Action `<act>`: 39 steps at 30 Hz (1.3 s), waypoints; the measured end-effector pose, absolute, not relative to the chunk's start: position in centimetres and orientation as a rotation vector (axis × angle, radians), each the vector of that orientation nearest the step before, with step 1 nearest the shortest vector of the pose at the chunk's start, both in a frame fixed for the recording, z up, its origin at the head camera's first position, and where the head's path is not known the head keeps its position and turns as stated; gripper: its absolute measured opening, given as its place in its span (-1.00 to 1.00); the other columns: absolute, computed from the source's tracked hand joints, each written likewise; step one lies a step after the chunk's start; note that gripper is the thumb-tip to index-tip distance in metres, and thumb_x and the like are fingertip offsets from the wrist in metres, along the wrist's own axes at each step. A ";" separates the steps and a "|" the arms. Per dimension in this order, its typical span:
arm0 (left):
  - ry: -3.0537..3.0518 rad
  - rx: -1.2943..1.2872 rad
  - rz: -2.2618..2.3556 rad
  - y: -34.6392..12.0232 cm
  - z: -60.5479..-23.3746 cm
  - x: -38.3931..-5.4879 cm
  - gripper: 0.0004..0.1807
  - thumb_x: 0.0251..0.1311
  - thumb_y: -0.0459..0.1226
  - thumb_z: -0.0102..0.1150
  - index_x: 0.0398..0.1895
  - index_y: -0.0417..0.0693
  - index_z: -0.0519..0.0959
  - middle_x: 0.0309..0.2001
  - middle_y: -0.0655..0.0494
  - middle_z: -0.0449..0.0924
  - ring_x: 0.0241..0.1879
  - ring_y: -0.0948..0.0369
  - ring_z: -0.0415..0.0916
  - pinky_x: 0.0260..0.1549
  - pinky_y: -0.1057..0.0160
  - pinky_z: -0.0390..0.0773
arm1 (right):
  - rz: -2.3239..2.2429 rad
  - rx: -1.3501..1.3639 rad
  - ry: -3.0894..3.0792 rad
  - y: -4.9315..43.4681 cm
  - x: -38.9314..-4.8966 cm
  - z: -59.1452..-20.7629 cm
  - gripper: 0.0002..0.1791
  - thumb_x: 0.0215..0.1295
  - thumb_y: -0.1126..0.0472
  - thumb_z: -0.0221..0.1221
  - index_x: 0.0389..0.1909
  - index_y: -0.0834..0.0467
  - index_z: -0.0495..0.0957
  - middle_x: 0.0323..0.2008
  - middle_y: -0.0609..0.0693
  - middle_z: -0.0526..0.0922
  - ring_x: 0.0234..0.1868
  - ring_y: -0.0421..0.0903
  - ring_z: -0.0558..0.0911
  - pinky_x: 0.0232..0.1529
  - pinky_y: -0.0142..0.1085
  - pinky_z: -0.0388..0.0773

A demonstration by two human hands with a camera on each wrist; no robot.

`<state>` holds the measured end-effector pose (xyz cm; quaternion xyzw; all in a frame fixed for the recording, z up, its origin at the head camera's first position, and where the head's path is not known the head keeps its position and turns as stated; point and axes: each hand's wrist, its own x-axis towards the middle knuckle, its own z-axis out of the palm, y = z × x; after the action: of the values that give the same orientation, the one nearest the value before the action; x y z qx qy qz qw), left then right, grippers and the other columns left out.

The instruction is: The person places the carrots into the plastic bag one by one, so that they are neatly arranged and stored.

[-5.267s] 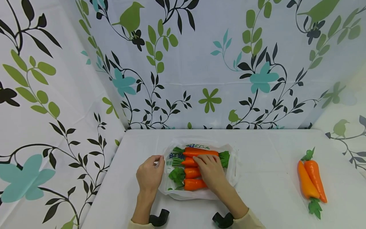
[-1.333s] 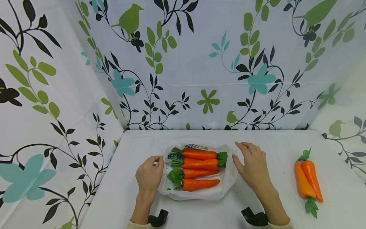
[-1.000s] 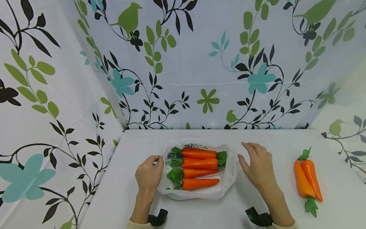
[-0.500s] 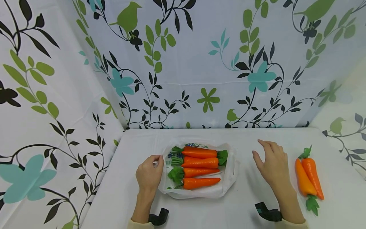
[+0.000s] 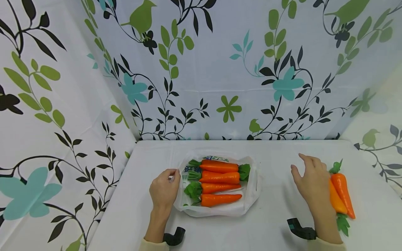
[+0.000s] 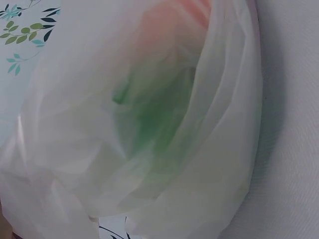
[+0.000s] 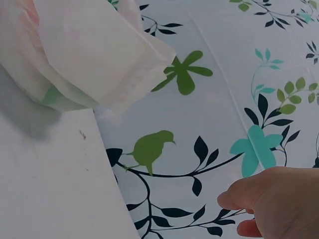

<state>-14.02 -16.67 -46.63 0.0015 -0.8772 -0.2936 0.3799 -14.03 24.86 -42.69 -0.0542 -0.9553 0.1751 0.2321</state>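
My left hand (image 5: 164, 188) pinches the left edge of a white plastic bag (image 5: 220, 211) that lies with its mouth upward. Several orange carrots (image 5: 221, 200) with green tops lie in a row inside it. Through the bag's thin side (image 6: 229, 164), the left wrist view shows a blurred green top and some orange. My right hand (image 5: 314, 183), fingers relaxed and holding nothing, is well right of the bag. It overlaps a yellow-orange carrot (image 5: 337, 201) and is close to the orange carrot (image 5: 343, 191) beside it. In the right wrist view its fingers (image 7: 239, 194) are apart from the bag (image 7: 99, 50).
A white table (image 5: 276, 223) bears the bag and the two loose carrots. Behind it and on the left hangs a patterned cloth (image 5: 201, 69) with leaves and birds. Black wrist mounts (image 5: 174, 237) sit at both wrists.
My right hand, earlier over the carrots in the bag, has come away from it and moved steadily right, now partly covering the yellow-orange carrot. The left hand stays at the bag's edge.
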 end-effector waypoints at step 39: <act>-2.230 0.048 -0.737 -17.1 -46.5 -14.2 -0.86 0.06 -0.25 0.26 -0.44 -0.14 0.70 -0.45 -0.03 0.73 -0.60 0.12 0.63 -0.62 0.14 0.59 | 0.571 -0.499 -2.812 31.9 -13.6 -45.0 -0.33 0.29 0.06 0.02 0.31 0.38 0.15 0.17 0.56 0.17 0.08 0.50 0.17 -0.09 0.30 0.16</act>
<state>-14.17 -17.09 -46.51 0.0188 -0.8757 -0.2894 0.3860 -13.61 31.87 -45.03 -0.1700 -0.9592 0.1946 0.1143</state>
